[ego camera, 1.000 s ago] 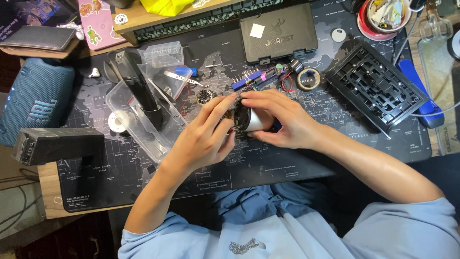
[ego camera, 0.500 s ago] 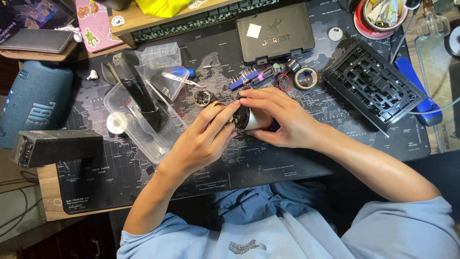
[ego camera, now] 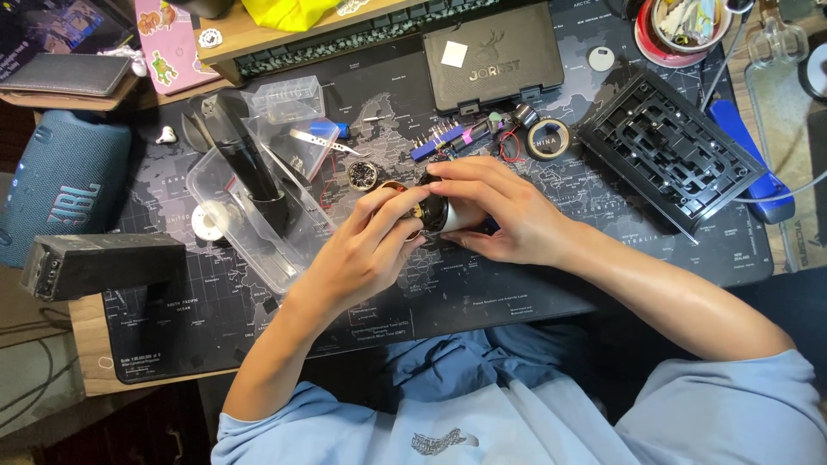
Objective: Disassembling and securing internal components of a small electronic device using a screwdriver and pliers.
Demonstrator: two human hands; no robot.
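Both of my hands meet over the dark map-printed desk mat [ego camera: 534, 284]. My right hand [ego camera: 500, 211] grips a small cylinder with a white body and a black end [ego camera: 448, 215], lying sideways. My left hand [ego camera: 366, 254] pinches the cylinder's black end with its fingertips, where a bit of copper colour shows. Much of the cylinder is hidden by my fingers. A small round black part [ego camera: 362, 176] lies on the mat just above my left hand.
A clear plastic tray [ego camera: 226, 222] with a black tool [ego camera: 245, 164] stands to the left. A black case [ego camera: 493, 58] and a black grid frame [ego camera: 668, 148] lie farther back, with a tape roll [ego camera: 548, 138] and a blue bit strip [ego camera: 439, 140]. At far left are a blue speaker [ego camera: 52, 185] and a black block [ego camera: 99, 263].
Both hands and the cylinder have shifted slightly up the mat. My left fingers have moved round the cylinder's black end.
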